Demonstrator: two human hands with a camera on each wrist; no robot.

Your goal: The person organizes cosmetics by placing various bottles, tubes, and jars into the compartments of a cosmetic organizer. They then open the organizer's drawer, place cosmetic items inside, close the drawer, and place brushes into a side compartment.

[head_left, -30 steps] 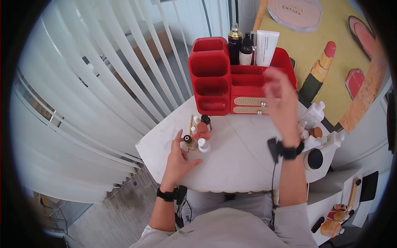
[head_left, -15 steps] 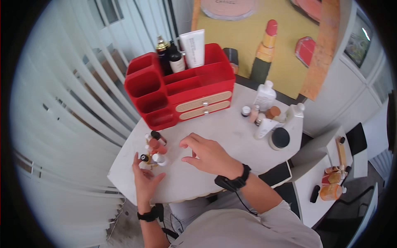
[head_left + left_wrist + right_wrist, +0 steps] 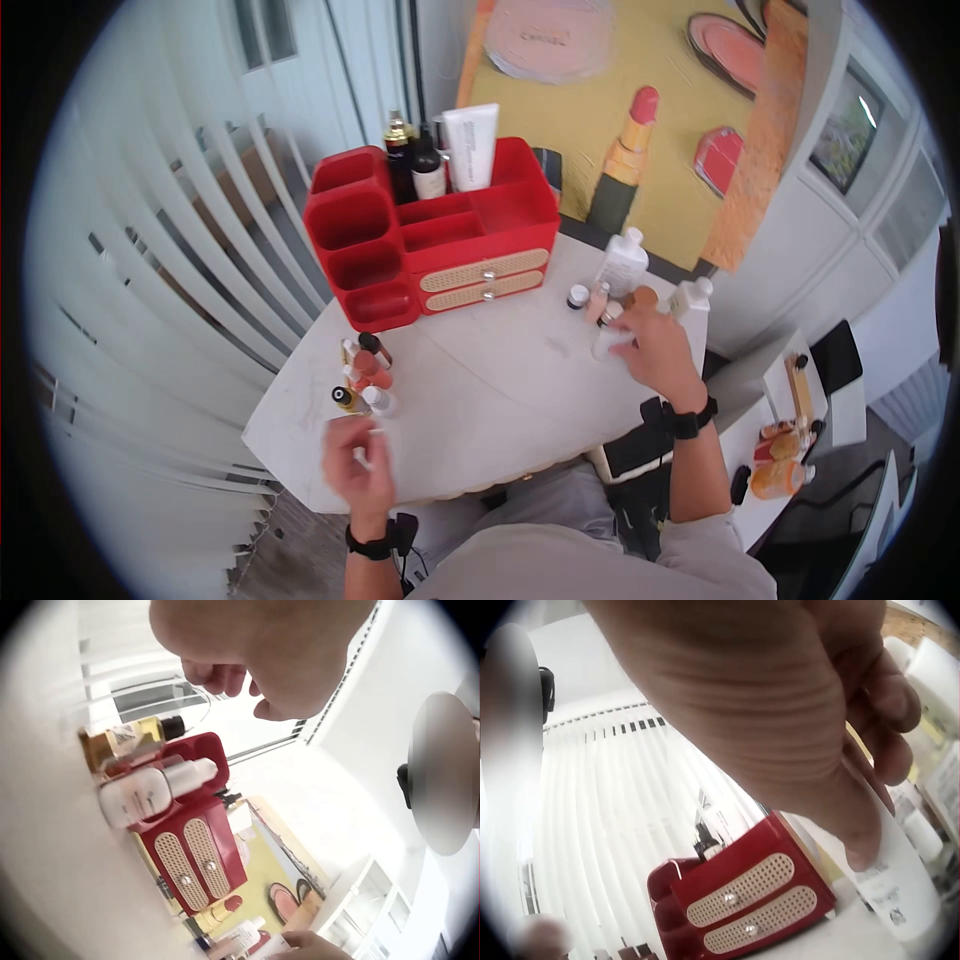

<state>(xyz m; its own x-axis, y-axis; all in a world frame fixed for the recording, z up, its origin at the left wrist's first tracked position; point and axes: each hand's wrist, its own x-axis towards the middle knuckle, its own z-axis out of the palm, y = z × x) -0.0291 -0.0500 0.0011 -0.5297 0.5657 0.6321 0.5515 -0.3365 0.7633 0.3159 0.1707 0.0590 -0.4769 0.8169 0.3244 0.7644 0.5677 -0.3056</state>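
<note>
White marble-look tabletop (image 3: 490, 400) fills the middle of the head view. At about seven o'clock on it the left hand (image 3: 358, 472) hovers just off the near edge, its fingers curled loosely with nothing in them. Just beyond it, at nine o'clock, stands a cluster of small bottles (image 3: 362, 375): an amber one with a black cap, a white one, peach ones and a dark-capped one, all close together. At three o'clock the right hand (image 3: 655, 350) grips a white tube (image 3: 607, 340), thumb and fingers wrapped round its body; the tube stands at the table's right edge among other toiletries, a white pump bottle (image 3: 622, 262) and a white-capped bottle (image 3: 690, 297) near it. Farther back, at twelve o'clock, sits a red organiser (image 3: 430, 235) with two cream drawers at its front. Its left compartments look bare; its rear compartment holds two dark bottles (image 3: 415, 160) and an upright white tube (image 3: 470, 145). Behind it leans a yellow painting of a lipstick (image 3: 620, 160).
</note>
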